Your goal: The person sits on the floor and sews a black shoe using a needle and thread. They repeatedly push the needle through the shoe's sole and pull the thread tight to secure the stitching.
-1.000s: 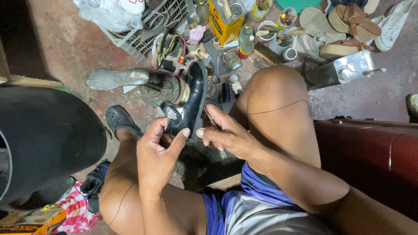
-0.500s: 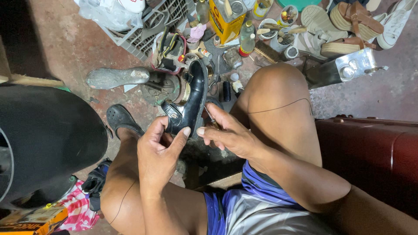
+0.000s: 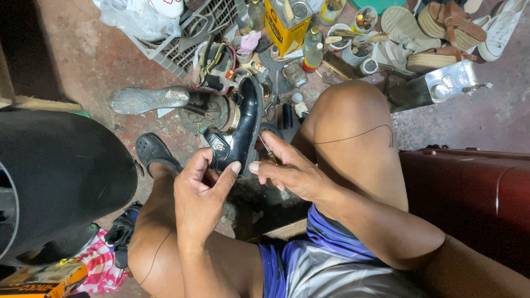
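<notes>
With the left hand (image 3: 200, 190) clamped on the heel end of the glossy black shoe (image 3: 240, 129), held above the floor (image 3: 88, 60) between the knees, and the right hand (image 3: 287, 168) pinching a thin awl (image 3: 267, 152) against it, a slip off the slick leather could have jabbed the left thumb.

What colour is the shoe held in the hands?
Glossy black; the shoe shows in the head view, gripped by the left hand, right hand beside it.
</notes>
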